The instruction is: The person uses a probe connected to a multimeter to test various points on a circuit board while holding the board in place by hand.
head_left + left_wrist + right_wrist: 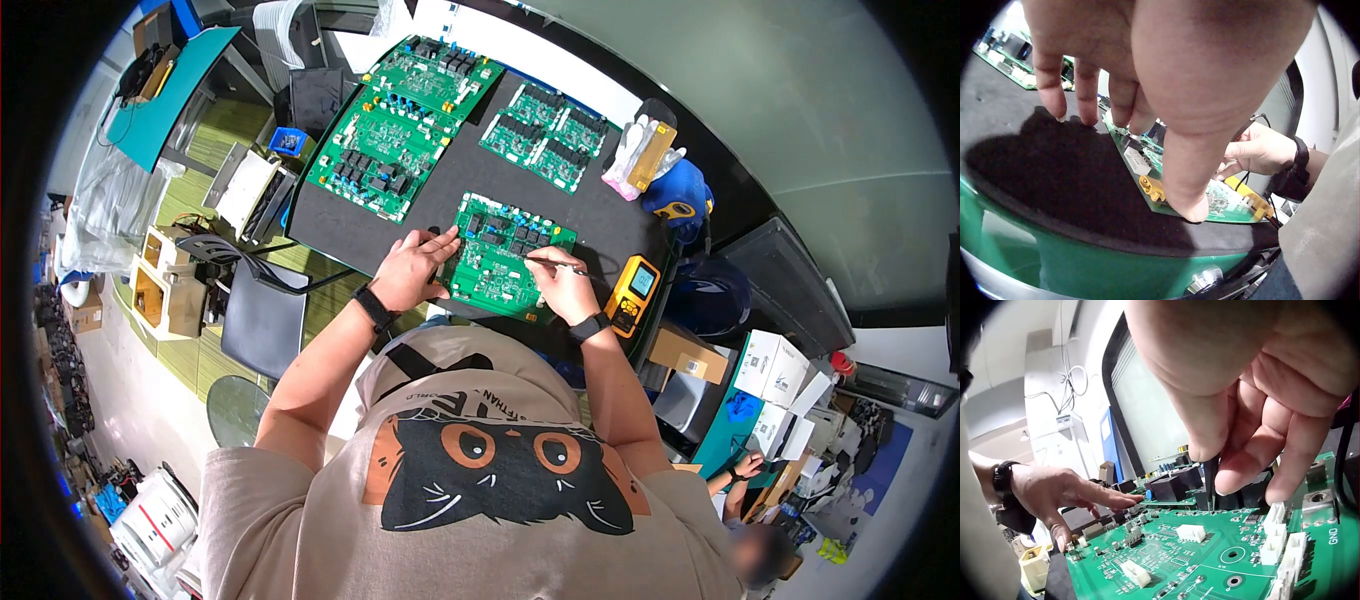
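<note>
A green circuit board (497, 265) lies on the dark table mat before the person, carrying black blocks, white connectors and small parts. At its left side is the left hand (408, 270), fingers extended over the edge. The left thumb (1190, 201) comes down at the board's near corner, beside a yellow connector (1152, 187). In the right hand (563, 285), a slim black tool (1210, 481) with a fine metal tip is pinched between thumb and fingers. Its tip points down at the board's surface, close to the black blocks; the fingers hide much of the tool.
Larger green boards (385, 135) lie at the back left, and a panel of smaller boards (545, 135) at the back. A yellow handheld meter (632, 295) is right of the right hand. A blue-yellow device (682, 200) stands farther right. Another person's hand (748, 465) shows lower right.
</note>
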Action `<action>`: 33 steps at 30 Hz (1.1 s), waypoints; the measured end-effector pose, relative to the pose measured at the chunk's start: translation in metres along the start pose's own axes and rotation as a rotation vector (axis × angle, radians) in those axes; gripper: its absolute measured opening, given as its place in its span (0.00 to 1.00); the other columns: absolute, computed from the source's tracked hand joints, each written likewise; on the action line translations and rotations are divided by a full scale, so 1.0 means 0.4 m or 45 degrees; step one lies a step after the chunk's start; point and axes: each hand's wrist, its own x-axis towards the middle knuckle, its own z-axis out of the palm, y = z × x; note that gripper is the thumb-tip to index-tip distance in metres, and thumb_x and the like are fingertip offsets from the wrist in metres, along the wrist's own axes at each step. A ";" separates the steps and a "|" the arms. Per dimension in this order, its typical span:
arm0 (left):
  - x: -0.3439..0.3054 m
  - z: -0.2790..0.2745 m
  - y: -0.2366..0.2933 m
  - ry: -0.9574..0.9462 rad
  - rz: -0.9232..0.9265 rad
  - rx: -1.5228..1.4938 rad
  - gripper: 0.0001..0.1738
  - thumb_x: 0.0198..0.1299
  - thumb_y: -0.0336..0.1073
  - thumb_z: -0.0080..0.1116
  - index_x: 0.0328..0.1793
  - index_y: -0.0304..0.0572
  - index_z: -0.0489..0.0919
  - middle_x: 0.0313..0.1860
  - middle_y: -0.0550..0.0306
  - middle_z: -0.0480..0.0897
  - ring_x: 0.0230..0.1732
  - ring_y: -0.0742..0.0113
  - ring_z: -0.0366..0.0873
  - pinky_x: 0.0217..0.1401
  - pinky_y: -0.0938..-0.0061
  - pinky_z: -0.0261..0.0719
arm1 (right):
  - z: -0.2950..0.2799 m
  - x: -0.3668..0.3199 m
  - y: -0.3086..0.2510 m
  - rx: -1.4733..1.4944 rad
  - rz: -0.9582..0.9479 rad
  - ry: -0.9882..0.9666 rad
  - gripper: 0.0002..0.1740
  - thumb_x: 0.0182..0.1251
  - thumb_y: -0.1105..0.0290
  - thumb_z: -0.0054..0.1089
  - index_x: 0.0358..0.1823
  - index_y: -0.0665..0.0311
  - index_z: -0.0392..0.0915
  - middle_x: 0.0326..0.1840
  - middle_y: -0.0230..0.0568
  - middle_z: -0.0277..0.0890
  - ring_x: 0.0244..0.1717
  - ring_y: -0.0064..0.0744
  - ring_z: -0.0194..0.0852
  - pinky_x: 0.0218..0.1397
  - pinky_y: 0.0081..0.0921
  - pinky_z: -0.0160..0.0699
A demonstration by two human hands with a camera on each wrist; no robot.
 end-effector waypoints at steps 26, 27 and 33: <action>0.002 0.002 -0.002 -0.030 -0.016 0.014 0.55 0.36 0.39 0.82 0.78 0.47 0.71 0.83 0.65 0.66 0.68 0.52 0.70 0.71 0.58 0.72 | -0.004 0.009 -0.002 -0.100 -0.075 -0.011 0.07 0.67 0.75 0.65 0.45 0.69 0.83 0.39 0.49 0.86 0.40 0.44 0.87 0.46 0.34 0.83; 0.002 0.002 -0.003 -0.030 -0.016 0.014 0.55 0.36 0.39 0.82 0.78 0.47 0.71 0.83 0.65 0.66 0.68 0.52 0.70 0.71 0.58 0.72 | -0.004 0.008 -0.001 -0.100 -0.076 -0.011 0.07 0.67 0.75 0.65 0.45 0.69 0.83 0.39 0.49 0.86 0.40 0.44 0.87 0.46 0.34 0.83; 0.001 0.002 -0.004 -0.028 -0.016 0.002 0.55 0.35 0.39 0.82 0.78 0.47 0.71 0.83 0.66 0.66 0.68 0.52 0.70 0.71 0.58 0.72 | 0.002 0.007 -0.014 -0.088 -0.108 0.001 0.07 0.67 0.75 0.66 0.44 0.68 0.82 0.38 0.49 0.85 0.40 0.44 0.86 0.45 0.34 0.83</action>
